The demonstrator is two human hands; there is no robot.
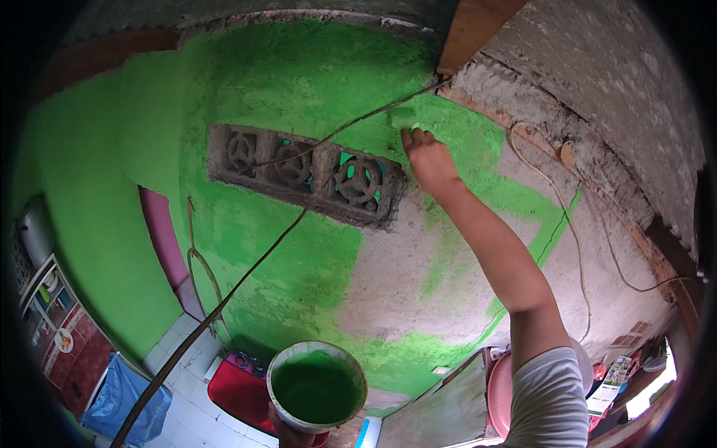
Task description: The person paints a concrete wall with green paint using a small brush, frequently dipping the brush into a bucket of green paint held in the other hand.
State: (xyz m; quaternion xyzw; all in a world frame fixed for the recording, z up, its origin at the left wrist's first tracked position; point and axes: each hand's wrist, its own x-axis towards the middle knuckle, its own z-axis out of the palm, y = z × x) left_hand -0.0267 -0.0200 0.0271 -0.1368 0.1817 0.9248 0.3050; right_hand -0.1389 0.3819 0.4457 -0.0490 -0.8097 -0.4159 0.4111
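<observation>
My right hand [432,158] is raised high, closed around a paintbrush [404,118] whose green-coated end is against the wall [388,276]. Its handle is mostly hidden in my fingers. Fresh green paint covers the upper and left wall, while bare grey-pink plaster shows in the middle and right. Low in front of me, my left hand [287,431] grips a pale round tub [278,357] by its side, and the tub holds dark green paint [317,388]. Left of the brush, a concrete vent block [306,173] with round patterned openings is set in the wall.
A dark cable [258,263] runs diagonally across the view, passing near the brush. Thin wires [556,194] hang at the right. Below are a red container [237,394], a blue plastic bag [128,399], a cabinet [63,328] and a pink basin [499,396]. A wooden beam [472,33] is overhead.
</observation>
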